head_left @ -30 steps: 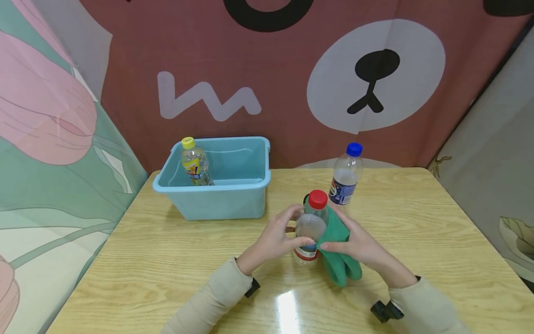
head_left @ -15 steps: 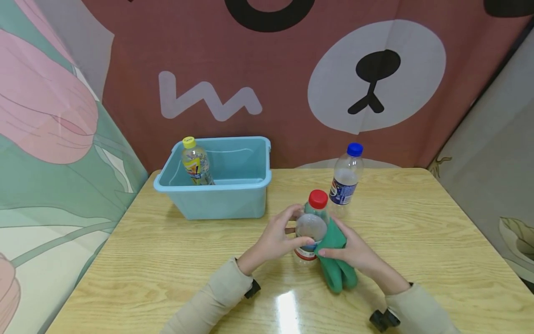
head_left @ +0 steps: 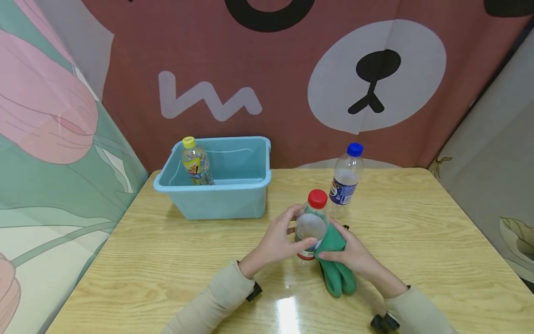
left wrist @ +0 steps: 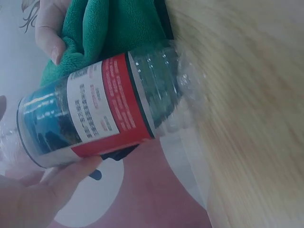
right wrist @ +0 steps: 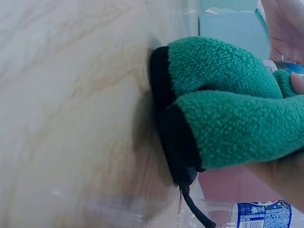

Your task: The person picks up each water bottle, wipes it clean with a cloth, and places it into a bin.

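Observation:
A clear plastic bottle (head_left: pixel 312 227) with a red cap (head_left: pixel 318 198) stands near the middle of the table, tilted a little. My left hand (head_left: pixel 275 243) grips it from the left, thumb across the front. Its red, white and blue label (left wrist: pixel 102 102) shows in the left wrist view. On the bottle's right side, my right hand (head_left: pixel 356 253) holds a folded green cloth (head_left: pixel 339 276) against it, thumb in front. In the right wrist view the fluffy cloth (right wrist: pixel 237 128) has a black edge and a hanging loop (right wrist: pixel 195 209), close over the tabletop.
A light blue bin (head_left: pixel 225 202) stands at the back left, with a yellow-capped bottle (head_left: pixel 196 164) upright in it. Behind my right hand is a blue-capped bottle (head_left: pixel 345 178) on the wooden table (head_left: pixel 417 222). A printed curtain (head_left: pixel 283 93) hangs behind.
My right hand and the cloth have slid down along the bottle, toward me. The cloth's dark edge no longer shows beside the red cap. My left hand and the bottle stay almost in place.

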The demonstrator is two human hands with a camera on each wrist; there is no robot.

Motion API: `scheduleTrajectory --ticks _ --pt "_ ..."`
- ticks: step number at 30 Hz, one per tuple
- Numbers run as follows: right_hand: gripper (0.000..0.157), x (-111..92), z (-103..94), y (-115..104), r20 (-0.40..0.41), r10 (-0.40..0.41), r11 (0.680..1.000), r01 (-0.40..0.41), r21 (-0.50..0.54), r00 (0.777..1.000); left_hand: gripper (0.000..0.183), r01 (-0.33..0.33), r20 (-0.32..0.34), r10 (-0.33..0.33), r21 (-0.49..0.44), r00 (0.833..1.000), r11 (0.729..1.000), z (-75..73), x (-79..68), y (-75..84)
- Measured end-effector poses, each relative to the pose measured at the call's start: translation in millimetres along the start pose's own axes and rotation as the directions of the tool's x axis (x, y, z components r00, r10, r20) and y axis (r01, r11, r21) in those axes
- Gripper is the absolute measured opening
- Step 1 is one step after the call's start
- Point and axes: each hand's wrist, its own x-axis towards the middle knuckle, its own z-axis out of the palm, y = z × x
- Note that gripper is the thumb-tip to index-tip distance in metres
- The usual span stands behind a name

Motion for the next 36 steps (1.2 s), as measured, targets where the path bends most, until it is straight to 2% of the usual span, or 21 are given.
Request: scheduleTrajectory --ticks 6,13,16,27,36 --pt "0.083 -2.9 -5.2 -0.3 0.000 -0.011 0.999 0.011 0.031 1.000 0.069 0.043 -0.036 -0.041 0.061 0.999 0.997 2.4 0.8 2.1" --pt "0.083 -8.4 -14.5 -5.9 0.002 -0.026 0.998 0.026 0.054 1.000 0.070 0.068 -0.024 -0.066 0.084 0.998 0.994 -1.2 -0.1 3.4" --pt "0.083 -9.5 -17.1 -9.7 -0.002 -0.041 0.997 0.041 0.069 0.999 0.071 0.056 -0.012 -0.056 0.094 0.998 0.994 -3.9 0.2 3.6" --pt "0.085 -13.8 -25.1 -30.7 -0.037 -0.052 0.999 0.052 0.005 0.998 0.071 0.054 0.042 -0.056 0.042 0.998 0.998 -10.9 2.1 -0.9" --pt "0.086 -13.6 -32.7 -50.7 -0.043 -0.088 0.994 0.085 -0.066 0.995 0.063 0.017 0.082 -0.020 0.041 0.996 0.999 -15.6 3.2 -2.9"
